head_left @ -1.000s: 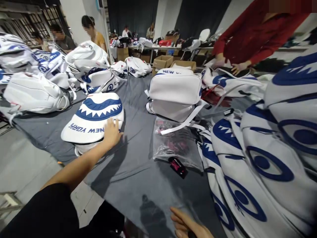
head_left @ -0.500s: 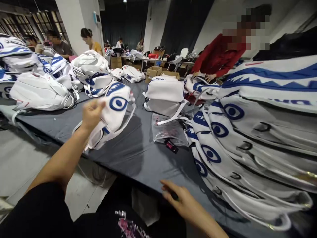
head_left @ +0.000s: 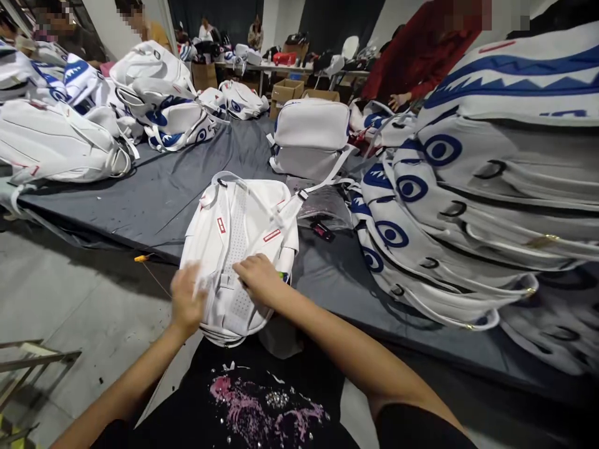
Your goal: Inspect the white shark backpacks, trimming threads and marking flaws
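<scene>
A white backpack (head_left: 262,206) lies in front of me at the table edge, its shoulder straps and dotted back panel facing up and small red labels on the straps. My left hand (head_left: 188,299) is at its lower left side, smeared by motion, so its grip is unclear. On the lower middle of the back panel rests my right hand (head_left: 257,277), fingers curled in. A small green and dark bit (head_left: 283,275) shows beside that hand; what it belongs to is hidden.
Stacked white backpacks (head_left: 440,149) with blue eyes rise on the right. Another backpack (head_left: 311,125) stands behind a clear plastic bag (head_left: 327,209). More backpacks (head_left: 154,68) are piled at left. An orange item (head_left: 140,258) is at the table edge. A person in red (head_left: 421,50) works opposite.
The backpack has come nearer and been turned from its eye-printed side to its strap side. My right hand has moved up onto it; my left hand has come down to its lower side.
</scene>
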